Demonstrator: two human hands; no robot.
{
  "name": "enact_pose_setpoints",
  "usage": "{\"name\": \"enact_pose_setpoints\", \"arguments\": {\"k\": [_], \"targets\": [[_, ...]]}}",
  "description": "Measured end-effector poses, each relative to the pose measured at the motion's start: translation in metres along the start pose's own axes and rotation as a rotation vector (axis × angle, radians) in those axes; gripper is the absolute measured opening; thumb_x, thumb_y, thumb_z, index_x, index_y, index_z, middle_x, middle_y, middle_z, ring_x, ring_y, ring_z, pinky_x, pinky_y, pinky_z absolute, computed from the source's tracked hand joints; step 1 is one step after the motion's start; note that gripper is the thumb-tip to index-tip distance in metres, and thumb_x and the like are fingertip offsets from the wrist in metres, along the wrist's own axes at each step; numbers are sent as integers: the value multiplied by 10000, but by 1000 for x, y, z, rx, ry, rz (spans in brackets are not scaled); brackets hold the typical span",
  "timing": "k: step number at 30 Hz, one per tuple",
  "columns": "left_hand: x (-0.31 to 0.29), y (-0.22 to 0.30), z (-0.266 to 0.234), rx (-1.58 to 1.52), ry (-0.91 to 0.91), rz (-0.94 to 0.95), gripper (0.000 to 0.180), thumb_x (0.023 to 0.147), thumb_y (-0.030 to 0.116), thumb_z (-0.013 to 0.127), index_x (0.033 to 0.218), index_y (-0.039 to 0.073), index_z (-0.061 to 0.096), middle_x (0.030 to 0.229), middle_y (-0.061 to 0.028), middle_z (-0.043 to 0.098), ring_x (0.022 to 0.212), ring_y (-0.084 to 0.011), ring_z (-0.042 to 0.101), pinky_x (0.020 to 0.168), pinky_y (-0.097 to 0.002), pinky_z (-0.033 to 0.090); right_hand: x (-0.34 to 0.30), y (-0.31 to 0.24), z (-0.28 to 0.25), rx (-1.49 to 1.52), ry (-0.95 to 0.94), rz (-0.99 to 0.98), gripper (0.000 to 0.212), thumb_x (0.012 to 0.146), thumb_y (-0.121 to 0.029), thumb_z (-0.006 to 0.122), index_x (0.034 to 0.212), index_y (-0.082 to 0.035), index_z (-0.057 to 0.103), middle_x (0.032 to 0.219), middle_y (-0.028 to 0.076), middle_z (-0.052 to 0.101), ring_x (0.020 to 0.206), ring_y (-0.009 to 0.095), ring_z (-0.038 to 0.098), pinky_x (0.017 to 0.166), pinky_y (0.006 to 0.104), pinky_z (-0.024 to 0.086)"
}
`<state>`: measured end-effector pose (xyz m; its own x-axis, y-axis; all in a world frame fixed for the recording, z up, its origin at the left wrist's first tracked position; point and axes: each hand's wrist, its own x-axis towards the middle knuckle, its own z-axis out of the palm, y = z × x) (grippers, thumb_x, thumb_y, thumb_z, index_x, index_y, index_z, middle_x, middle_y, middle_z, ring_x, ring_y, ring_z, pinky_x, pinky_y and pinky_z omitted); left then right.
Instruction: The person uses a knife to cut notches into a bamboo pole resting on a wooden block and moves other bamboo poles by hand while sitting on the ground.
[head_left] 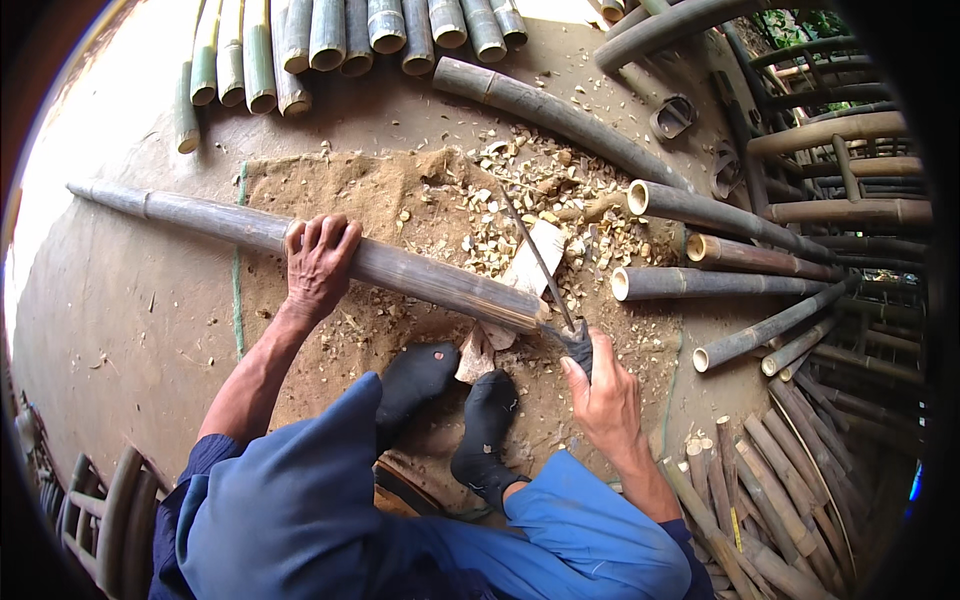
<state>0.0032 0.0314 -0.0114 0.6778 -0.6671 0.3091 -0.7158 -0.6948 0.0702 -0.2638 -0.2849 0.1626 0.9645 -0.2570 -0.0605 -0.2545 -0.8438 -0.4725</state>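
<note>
A long grey bamboo pole (430, 278) slants across in front of me, from the far left down to the middle right. My left hand (322, 265) is closed over it from above, left of the middle. Its right end is pale and looks freshly cut. Beside that end, my right hand (607, 395) is closed around a dark, wrapped handle (578, 347). A long, thin, dark tool (535, 248) rises from there toward the upper left; whether it is a blade seen edge-on is unclear. My feet in black socks (418, 378) are below the pole.
Brown sacking (330, 185) strewn with pale bamboo chips (490, 210) covers the ground. Cut bamboo poles (327, 35) line the top, with more poles (715, 283) at the right and thin sticks (770, 480) lower right. Bamboo frames (840, 130) stand far right. Sandals (673, 117) lie upper right.
</note>
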Motion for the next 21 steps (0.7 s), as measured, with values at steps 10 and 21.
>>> {"name": "enact_pose_setpoints", "arguments": {"k": [10,21], "targets": [[-8,-1,-19,7,-68,-66,634,779,56,721,1387,166,574,1354,-119,541,1336,-318,515,1132,-518,362,-4,60,28,-259,-343,317,331,1078,-257,646,1254,-15,503,873,265,736,736,466,746,633,560,580],[-69,-54,-13,-1956,220,-1471,894,869,516,885,1534,85,473,1517,-165,543,1360,-332,546,1079,-487,498,-99,105,106,84,143,598,499,1046,-280,691,1435,-10,532,1123,311,687,1027,501,684,889,573,510]]}}
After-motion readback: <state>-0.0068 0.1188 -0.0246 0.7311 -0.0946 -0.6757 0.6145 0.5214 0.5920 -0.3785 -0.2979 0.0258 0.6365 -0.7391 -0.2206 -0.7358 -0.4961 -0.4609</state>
